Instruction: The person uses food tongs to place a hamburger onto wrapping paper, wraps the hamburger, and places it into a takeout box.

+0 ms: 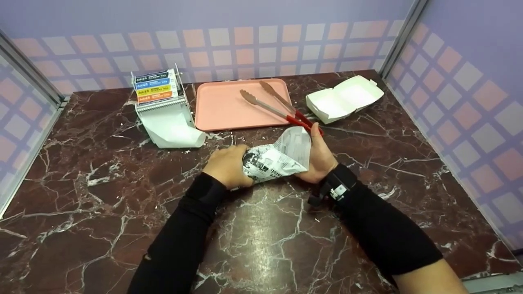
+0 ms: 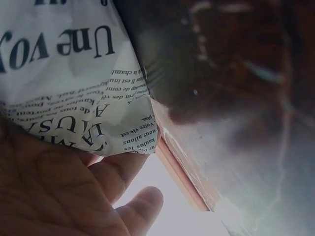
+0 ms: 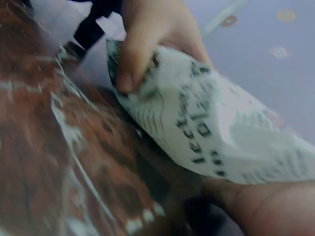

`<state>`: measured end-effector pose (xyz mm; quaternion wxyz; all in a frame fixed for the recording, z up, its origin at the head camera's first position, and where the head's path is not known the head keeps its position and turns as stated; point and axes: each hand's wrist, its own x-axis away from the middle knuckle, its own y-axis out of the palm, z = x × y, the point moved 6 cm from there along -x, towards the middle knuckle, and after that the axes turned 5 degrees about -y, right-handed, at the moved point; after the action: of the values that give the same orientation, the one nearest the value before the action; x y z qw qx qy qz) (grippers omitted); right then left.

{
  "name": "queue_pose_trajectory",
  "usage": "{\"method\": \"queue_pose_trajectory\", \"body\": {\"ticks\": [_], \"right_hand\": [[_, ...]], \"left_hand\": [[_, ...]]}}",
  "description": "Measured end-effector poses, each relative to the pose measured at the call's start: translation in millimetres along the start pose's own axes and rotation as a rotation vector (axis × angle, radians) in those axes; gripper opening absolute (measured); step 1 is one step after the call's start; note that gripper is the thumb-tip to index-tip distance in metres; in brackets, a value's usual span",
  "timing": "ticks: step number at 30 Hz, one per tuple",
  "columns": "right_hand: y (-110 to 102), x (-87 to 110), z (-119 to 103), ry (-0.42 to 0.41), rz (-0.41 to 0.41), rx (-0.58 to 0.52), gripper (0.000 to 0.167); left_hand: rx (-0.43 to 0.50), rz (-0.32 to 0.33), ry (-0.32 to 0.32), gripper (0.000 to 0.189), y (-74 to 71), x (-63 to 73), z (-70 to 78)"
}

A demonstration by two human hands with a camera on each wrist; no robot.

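Note:
A bundle wrapped in printed newspaper-style paper [image 1: 267,161] lies crosswise between the two hands, just above the table; its contents are hidden. My left hand [image 1: 229,165] grips the bundle's left end, with the thumb over the near side, as the right wrist view also shows. At the other end, a loose flap of the wrapping paper [image 1: 295,145] flares upward. My right hand [image 1: 320,159] stands against that flap with its thumb straight up and apart from the paper. Its other fingers are mostly behind the wrapping. Large black print shows on the paper [image 2: 74,64] in the left wrist view.
Behind the hands, a pink tray [image 1: 229,106] bears red-handled tongs [image 1: 271,108]. An open white takeaway box [image 1: 343,100] stands at the back right. At the back left is a rack of coloured boxes [image 1: 155,87] with white paper [image 1: 171,126] hanging out. Patterned walls enclose the marbled table.

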<state>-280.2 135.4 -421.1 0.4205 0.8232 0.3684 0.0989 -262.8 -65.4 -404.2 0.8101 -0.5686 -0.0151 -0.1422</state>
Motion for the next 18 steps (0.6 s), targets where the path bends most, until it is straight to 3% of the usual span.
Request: {"method": "queue_pose_trajectory", "body": {"ticks": [6,13,18], "right_hand": [[5,0.3,4,-0.01,0.045,-0.053,0.107],[10,-5.8,14,-0.12,0.173,-0.037,0.091],[21,-6.5,21,-0.123,0.122,0.08,0.1]], "left_hand": [[-0.017,0.005,0.004,0.104,-1.5,1.4,1.7],[-0.039,0.006,-0.003,0.104,-0.4,2.3,1.8],[-0.059,0.012,-0.003,0.104,0.8,1.6,2.3]]}}
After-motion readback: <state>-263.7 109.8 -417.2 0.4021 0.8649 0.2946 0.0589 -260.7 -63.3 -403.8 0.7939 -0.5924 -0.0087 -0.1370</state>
